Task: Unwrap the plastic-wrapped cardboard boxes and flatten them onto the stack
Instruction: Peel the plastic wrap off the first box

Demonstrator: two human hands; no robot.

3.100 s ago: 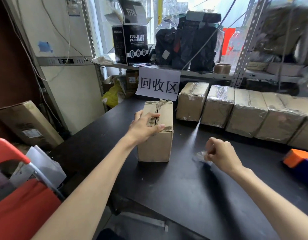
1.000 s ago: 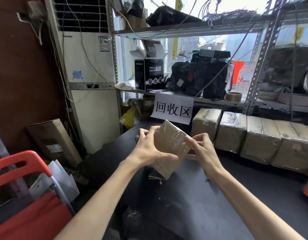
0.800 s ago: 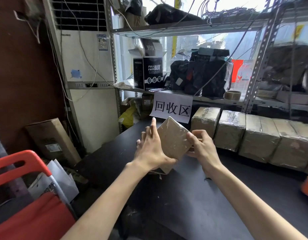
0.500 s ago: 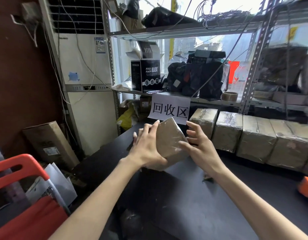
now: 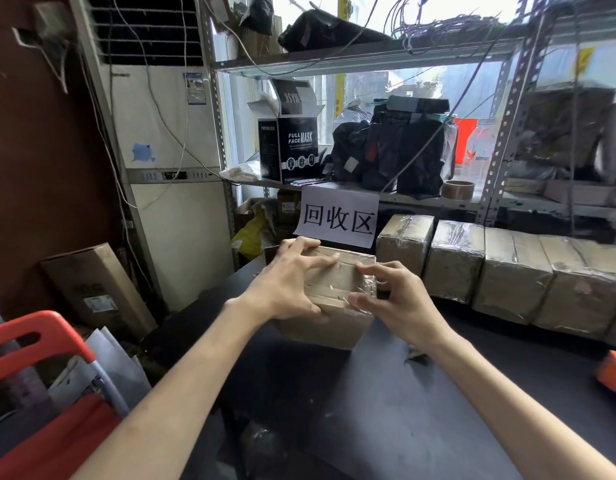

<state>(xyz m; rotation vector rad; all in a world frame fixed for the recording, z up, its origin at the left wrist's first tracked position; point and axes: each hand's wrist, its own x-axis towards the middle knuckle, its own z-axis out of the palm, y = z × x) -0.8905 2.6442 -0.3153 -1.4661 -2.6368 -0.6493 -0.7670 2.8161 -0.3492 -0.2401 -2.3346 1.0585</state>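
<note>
Cluttered shelving backs my black table (image 5: 420, 410), where the box (image 5: 337, 292), tilted on a corner moments ago, now sits flat at 12 o'clock, left hand (image 5: 285, 289) clamped on top, right hand (image 5: 400, 303) pinching its wrap, so peeling can begin.

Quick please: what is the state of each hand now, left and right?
Left hand: gripping the wrapped box from its left side.
Right hand: fingers curled, pinching the plastic wrap on the same box.

Bright window (image 5: 420, 88) backlight; dim interior; wide-angle edge distortion, blur.
</note>
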